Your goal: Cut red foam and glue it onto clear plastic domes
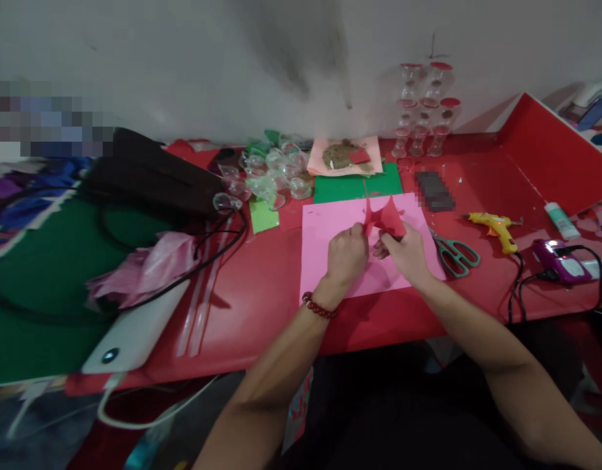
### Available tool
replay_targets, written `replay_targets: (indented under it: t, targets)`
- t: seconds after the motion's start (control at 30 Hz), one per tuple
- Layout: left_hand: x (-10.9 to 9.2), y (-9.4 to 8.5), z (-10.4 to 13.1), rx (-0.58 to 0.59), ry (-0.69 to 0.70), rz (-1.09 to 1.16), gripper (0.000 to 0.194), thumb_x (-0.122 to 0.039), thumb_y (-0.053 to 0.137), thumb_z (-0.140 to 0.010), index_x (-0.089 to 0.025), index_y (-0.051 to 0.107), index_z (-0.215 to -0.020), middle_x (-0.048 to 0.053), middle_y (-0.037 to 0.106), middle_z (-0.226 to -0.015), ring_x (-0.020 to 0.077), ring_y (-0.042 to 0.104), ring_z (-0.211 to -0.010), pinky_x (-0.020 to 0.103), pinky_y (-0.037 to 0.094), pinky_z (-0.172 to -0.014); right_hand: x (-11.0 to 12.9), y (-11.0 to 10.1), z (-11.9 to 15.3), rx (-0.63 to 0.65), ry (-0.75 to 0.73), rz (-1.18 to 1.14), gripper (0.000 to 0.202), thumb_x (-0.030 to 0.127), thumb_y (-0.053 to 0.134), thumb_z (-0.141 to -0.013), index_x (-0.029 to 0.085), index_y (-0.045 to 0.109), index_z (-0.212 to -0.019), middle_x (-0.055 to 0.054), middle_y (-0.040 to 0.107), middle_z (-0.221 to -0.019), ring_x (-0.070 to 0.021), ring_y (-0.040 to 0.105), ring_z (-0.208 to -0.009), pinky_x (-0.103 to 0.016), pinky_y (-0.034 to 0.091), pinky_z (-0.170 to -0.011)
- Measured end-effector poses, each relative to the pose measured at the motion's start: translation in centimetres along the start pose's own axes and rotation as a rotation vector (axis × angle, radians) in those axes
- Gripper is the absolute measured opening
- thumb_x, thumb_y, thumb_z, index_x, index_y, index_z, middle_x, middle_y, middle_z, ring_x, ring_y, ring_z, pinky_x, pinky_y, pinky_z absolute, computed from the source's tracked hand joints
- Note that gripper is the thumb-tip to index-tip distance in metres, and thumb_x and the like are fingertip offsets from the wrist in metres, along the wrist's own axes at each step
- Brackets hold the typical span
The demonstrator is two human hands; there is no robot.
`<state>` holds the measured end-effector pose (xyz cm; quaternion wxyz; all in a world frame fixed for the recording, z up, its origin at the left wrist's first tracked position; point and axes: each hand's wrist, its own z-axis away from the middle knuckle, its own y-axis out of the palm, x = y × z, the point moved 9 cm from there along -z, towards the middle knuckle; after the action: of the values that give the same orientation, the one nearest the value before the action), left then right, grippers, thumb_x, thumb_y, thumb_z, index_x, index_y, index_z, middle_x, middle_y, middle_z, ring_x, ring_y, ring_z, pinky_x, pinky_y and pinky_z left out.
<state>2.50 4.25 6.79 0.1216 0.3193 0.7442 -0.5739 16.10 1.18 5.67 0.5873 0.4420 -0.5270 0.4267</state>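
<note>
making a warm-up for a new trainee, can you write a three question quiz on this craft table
1. True or false: the green-handled scissors lie nearer the right hand than the yellow glue gun does.

2. What do the left hand and right hand hold between them?
a) yellow glue gun
b) red paper
c) green-handled scissors

3. Fill in: the beaded bracelet is worn on the ____ wrist.

Key: 1 true; 2 b; 3 left
</note>
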Motion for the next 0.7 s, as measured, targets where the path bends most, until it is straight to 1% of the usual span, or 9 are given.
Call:
replay_targets:
  t: [0.07,0.17,0.23,0.27,0.3,0.37,0.43,0.57,0.7]
  targets:
    - [0.7,0.2,-0.4,-0.003,-0.029,0.138,0.009,-0.014,0.054,-0.086,-0.021,0.054,-0.08,0.005,0.061,-0.068,0.0221,0.058,-0.064,0.031,0.04,-0.065,0.0,-0.2,-0.2,-0.01,0.026,-0.017,0.01,0.026,0.063,-0.071,0.02,0.057,-0.077,0.003,0.066,-0.054,-0.0139,0.064,-0.044,-0.024,0.056,-0.046]
    - [1.9,0.8,-1.0,0.041,-0.096,0.481,0.012,-0.015,0.053,-0.085,-0.021,0.052,-0.075,-0.001,0.054,-0.062,0.0152,0.049,-0.056,0.027,0.036,-0.059,0.0,-0.6,-0.3,-0.024,0.056,-0.045,0.006,0.023,0.062,-0.071,0.019,0.06,-0.075,0.002,0.067,-0.055,-0.013,0.064,-0.046,-0.023,0.055,-0.048]
    - [2.1,0.8,-1.2,0.048,-0.104,0.687,0.012,-0.015,0.052,-0.084,-0.021,0.055,-0.074,-0.003,0.052,-0.061,0.0129,0.048,-0.056,0.025,0.036,-0.058,0.0,-0.8,-0.3,-0.031,0.062,-0.059,0.006,0.023,0.061,-0.07,0.019,0.061,-0.075,0.002,0.067,-0.055,-0.0129,0.063,-0.046,-0.024,0.055,-0.049]
    - [2.1,0.5,-1.2,0.028,-0.094,0.746,0.01,-0.016,0.054,-0.083,-0.02,0.058,-0.075,-0.003,0.054,-0.063,0.0123,0.049,-0.058,0.025,0.038,-0.06,0.0,-0.8,-0.4,-0.032,0.061,-0.061,0.006,0.023,0.062,-0.07,0.019,0.061,-0.075,0.001,0.067,-0.056,-0.0131,0.063,-0.047,-0.024,0.055,-0.049]
    - [2.0,0.0,-1.2,0.001,-0.075,0.772,0.007,-0.017,0.057,-0.082,-0.02,0.061,-0.077,-0.002,0.059,-0.067,0.0122,0.052,-0.061,0.025,0.04,-0.062,0.0,-0.8,-0.4,-0.036,0.059,-0.062,0.007,0.024,0.063,-0.07,0.019,0.061,-0.074,0.001,0.068,-0.056,-0.0132,0.063,-0.047,-0.024,0.055,-0.05]
    - [1.6,-1.0,-1.2,-0.043,-0.031,0.746,0.005,-0.021,0.065,-0.078,-0.02,0.069,-0.081,0.002,0.068,-0.08,0.013,0.056,-0.068,0.027,0.044,-0.066,0.0,-0.8,-0.4,-0.037,0.06,-0.061,0.008,0.025,0.064,-0.07,0.019,0.061,-0.074,0.0,0.069,-0.057,-0.0135,0.064,-0.048,-0.025,0.056,-0.051]
    - [1.0,-1.6,-1.1,-0.06,0.007,0.688,0.005,-0.022,0.069,-0.076,-0.02,0.073,-0.079,0.004,0.071,-0.086,0.0143,0.058,-0.071,0.029,0.045,-0.068,-0.1,-0.7,-0.4,-0.033,0.066,-0.058,0.009,0.026,0.064,-0.07,0.019,0.061,-0.073,0.0,0.069,-0.058,-0.0137,0.064,-0.048,-0.025,0.056,-0.051]
    - [0.3,-2.2,-1.2,-0.054,0.083,0.622,0.006,-0.017,0.068,-0.075,-0.021,0.072,-0.071,0.003,0.069,-0.076,0.0151,0.057,-0.069,0.03,0.045,-0.068,0.1,-0.5,-0.3,-0.006,0.062,-0.038,0.008,0.026,0.064,-0.07,0.019,0.06,-0.073,0.001,0.066,-0.054,-0.014,0.063,-0.047,-0.025,0.055,-0.049]
    - [0.2,-1.9,-1.1,-0.034,0.11,0.552,0.011,-0.013,0.062,-0.077,-0.02,0.068,-0.071,0.003,0.069,-0.076,0.0153,0.058,-0.068,0.03,0.046,-0.07,0.5,-0.3,-0.1,0.021,0.031,-0.006,0.01,0.026,0.064,-0.07,0.021,0.058,-0.076,0.003,0.066,-0.054,-0.0148,0.063,-0.046,-0.026,0.055,-0.047]
